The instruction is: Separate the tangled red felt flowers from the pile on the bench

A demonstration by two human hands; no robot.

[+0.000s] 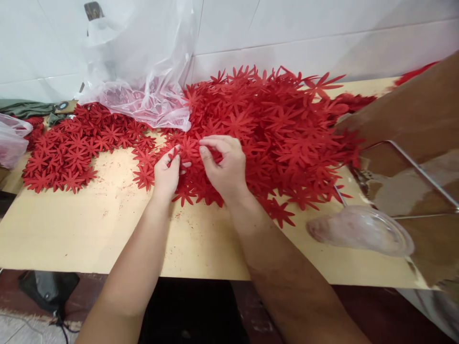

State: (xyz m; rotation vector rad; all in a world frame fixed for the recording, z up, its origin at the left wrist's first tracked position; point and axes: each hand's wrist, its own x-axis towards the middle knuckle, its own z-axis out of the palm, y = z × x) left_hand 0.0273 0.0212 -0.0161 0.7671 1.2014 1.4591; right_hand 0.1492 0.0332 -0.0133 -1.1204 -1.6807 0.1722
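Observation:
Between the thumb and fingers of my left hand (167,174) a red flower-shaped cutout is pinched, partly covered by the fingers. My right hand (227,167) is just to its right, thumb and fingertips brought close together; whatever may be between them is too small to make out. Both hands are at the front left of a big loose heap of red flower-shaped cutouts (283,129) with narrow pointed petals. A lower, flatter pile of the same cutouts (75,155) lies to the left on the pale tabletop (107,220).
A clear plastic bag (139,91) stands behind the heap against the white tiled wall (304,28). At the right are a clear plastic container (369,231), a metal rod (423,174) and a brown cardboard sheet (412,110). Green cloth (27,109) lies at the far left.

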